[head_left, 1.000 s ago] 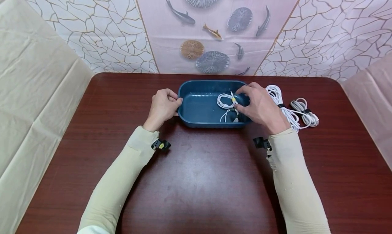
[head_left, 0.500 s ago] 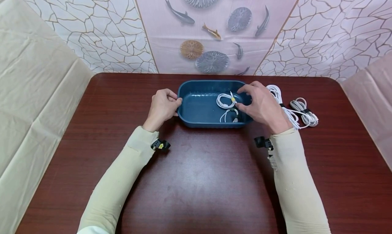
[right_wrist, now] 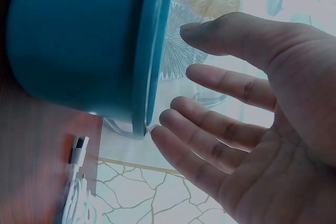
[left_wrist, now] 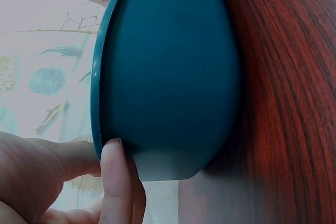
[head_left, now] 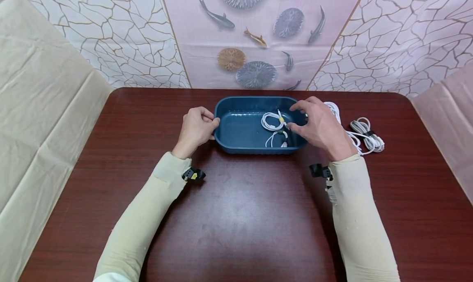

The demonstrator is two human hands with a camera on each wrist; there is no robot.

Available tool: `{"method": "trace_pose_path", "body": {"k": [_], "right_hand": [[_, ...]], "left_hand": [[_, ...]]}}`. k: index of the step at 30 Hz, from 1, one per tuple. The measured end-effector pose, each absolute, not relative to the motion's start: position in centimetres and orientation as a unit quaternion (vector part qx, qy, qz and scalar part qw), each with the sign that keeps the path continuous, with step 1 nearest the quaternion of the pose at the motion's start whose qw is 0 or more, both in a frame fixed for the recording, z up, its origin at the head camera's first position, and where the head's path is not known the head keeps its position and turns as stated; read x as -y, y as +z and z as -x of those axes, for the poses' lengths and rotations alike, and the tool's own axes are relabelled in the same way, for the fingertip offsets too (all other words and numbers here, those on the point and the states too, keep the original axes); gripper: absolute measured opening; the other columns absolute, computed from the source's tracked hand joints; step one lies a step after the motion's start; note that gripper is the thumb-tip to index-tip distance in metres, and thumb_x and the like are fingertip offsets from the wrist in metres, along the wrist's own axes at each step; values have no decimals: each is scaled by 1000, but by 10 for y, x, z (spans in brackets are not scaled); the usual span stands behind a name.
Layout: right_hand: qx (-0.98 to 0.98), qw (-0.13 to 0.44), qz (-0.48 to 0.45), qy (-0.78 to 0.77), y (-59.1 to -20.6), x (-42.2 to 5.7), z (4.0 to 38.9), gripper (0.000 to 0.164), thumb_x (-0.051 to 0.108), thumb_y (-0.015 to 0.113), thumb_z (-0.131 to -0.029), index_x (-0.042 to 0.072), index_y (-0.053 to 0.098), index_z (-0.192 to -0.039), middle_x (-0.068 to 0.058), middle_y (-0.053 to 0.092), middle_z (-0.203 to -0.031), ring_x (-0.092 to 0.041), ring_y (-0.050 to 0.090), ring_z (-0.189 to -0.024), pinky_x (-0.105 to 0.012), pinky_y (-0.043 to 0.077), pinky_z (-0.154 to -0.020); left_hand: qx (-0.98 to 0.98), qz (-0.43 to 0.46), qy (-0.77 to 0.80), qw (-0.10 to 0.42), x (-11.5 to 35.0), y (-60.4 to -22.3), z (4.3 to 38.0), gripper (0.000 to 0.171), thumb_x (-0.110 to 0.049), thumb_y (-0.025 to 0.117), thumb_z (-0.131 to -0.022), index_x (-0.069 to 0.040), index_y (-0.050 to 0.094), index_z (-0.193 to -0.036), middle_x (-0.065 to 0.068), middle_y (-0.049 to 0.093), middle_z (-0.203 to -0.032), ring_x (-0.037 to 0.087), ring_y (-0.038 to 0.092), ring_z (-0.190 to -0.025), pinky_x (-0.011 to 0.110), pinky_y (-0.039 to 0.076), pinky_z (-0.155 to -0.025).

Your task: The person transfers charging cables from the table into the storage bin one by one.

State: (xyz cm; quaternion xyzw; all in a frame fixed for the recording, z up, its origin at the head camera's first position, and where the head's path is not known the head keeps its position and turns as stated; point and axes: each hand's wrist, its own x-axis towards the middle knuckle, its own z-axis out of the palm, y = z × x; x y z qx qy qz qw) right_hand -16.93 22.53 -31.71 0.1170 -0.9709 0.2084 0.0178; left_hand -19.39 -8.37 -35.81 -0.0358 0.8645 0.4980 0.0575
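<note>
A dark blue plastic bin [head_left: 255, 150] sits near the back of the table. My left hand [head_left: 197, 128] pinches its left rim; in the left wrist view the fingers [left_wrist: 116, 182] lie against the outer wall. Over the bin's right end is my right hand [head_left: 321, 126], thumb and fingers apart, with nothing between them. Inside, near that hand, lie a coiled white charging cable [head_left: 272, 129] with a yellow tie and a smaller cable [head_left: 284, 144] with a dark tie. The right wrist view shows the fingers spread loosely beside the bin's rim.
To the right of the bin lies a large white cable bundle [head_left: 334, 109], partly hidden by my right hand. Beyond it is a smaller grey-white cable bundle [head_left: 373, 142] with a black strap. A patterned cloth [head_left: 255, 35] hangs behind the table.
My right hand has shifted slightly right, away from the cables in the bin. The left hand stays on the rim, and the bin and cables stay put.
</note>
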Motion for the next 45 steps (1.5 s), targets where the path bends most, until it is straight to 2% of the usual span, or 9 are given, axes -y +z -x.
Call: {"method": "trace_pose_path", "body": {"k": [6, 18, 22, 32, 42, 45], "right_hand": [[970, 14, -118, 213, -316, -227, 169, 44, 21, 75, -90, 2, 64, -129, -22, 56, -130, -40, 58, -117, -55, 52, -97], [971, 2, -105, 213, -314, -232, 167, 46, 21, 74, -92, 3, 62, -132, -22, 53, -137, -41, 60, -121, -56, 53, -100], [971, 7, -104, 214, -313, -235, 167, 45, 21, 74, -92, 3, 63, -132, -22, 53, -136, -41, 60, -120, -56, 53, -99], [970, 1, -95, 223, -312, -239, 167, 45, 22, 74, -93, 4, 63, -133, -21, 55, -132, -39, 58, -119, -57, 52, -99], [971, 20, -91, 220, -310, -246, 167, 42, 21, 74, -92, 4, 65, -129, -22, 57, -130, -39, 55, -118, -58, 49, -101], [972, 15, -81, 221, -309, -248, 167, 42, 22, 74, -92, 4, 65, -129, -22, 56, -134, -39, 52, -120, -60, 48, -103]], "left_hand": [[-865, 35, 498, 55, 83, -358, 194, 19, -19, 70, -97, -2, 65, -102, 14, 70, -89, 12, 65, -52, 24, 61, -54], [-866, 33, 496, 55, 84, -358, 194, 19, -19, 70, -97, -2, 65, -102, 14, 70, -89, 12, 65, -52, 28, 63, -57], [-865, 33, 497, 55, 84, -358, 194, 19, -19, 69, -97, -2, 65, -102, 14, 70, -89, 12, 65, -52, 27, 63, -56], [-865, 34, 498, 56, 84, -359, 194, 19, -19, 69, -97, -2, 65, -102, 14, 70, -89, 12, 65, -52, 35, 65, -61], [-864, 34, 499, 57, 84, -358, 194, 18, -19, 69, -97, -2, 65, -101, 14, 69, -89, 13, 65, -53, 27, 63, -56], [-865, 34, 498, 58, 83, -358, 194, 18, -19, 69, -98, -2, 65, -102, 13, 69, -89, 13, 66, -53, 30, 64, -57]]}}
